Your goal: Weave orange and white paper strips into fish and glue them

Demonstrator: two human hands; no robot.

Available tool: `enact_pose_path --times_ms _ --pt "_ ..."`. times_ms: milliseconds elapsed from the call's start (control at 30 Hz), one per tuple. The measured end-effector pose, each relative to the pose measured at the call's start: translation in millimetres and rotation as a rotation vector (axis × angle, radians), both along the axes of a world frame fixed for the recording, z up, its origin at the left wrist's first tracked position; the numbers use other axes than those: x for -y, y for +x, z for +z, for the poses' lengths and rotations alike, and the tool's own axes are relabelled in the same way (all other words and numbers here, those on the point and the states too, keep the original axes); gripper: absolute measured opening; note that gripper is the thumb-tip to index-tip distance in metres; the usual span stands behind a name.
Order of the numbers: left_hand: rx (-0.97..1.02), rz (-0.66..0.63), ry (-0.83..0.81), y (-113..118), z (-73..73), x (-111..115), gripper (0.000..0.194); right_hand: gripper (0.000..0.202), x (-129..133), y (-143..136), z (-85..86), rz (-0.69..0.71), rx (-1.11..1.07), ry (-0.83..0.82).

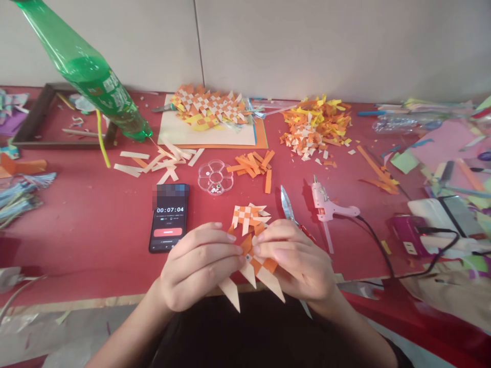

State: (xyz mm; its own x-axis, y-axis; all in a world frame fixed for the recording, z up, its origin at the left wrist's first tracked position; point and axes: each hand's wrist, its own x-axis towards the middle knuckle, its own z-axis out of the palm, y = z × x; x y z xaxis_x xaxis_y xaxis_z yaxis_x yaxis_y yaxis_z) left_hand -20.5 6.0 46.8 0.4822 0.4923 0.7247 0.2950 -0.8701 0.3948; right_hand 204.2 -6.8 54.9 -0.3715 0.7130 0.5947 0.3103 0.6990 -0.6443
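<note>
A person works at a red table [95, 204], both hands raised over its near edge, a paper weave [258, 266] of orange and cream held between them, to the right of the phone [169, 225] and nearer the body. The fingers of the left hand [203, 266] are closed on the left side of the weave; those of the right hand [299, 258] are bent in and gripping its upper right, though the thumbs are largely hidden and their exact hold cannot be told. Pointed cream tails hang below the fingertips. The piece looks nearly weightless, springy along each strip but quick to crease, with dry paper that should offer fair grip; the tails appear the weakest part, apt to bend or tear. The safest hold, by the look of it, is a light pinch on the layered checks, where the strips cross, rather than at the loose points. A smaller weave [245, 217] lies right of the phone, with scissors [287, 204] farther right and a pink glue gun [330, 204] beyond those. Cream strips [169, 161] lie on the phone's far side; a clear box [216, 177] and orange strips [251, 163] sit beyond it to the right.
</note>
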Motion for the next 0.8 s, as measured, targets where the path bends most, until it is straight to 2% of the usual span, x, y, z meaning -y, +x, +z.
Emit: enact_pose_path --times_ms 267,567,700,800 --pt "0.118 -0.005 -0.074 12.0 -0.5 -7.8 0.009 0.026 0.9 -3.9 -2.9 -0.018 -0.041 -0.148" --pt "0.220 0.015 -0.246 14.7 -5.4 -9.6 0.010 0.031 -1.3 -7.3 -6.1 -0.009 -0.076 -0.217" --pt "0.239 0.088 -0.530 16.8 -5.5 -6.4 0.011 0.058 3.2 -10.9 -15.8 -0.076 -0.226 -0.300" --pt "0.233 0.166 -0.792 17.0 -1.8 -3.2 0.004 0.060 5.9 -13.6 -18.2 -0.131 -0.313 -0.474"
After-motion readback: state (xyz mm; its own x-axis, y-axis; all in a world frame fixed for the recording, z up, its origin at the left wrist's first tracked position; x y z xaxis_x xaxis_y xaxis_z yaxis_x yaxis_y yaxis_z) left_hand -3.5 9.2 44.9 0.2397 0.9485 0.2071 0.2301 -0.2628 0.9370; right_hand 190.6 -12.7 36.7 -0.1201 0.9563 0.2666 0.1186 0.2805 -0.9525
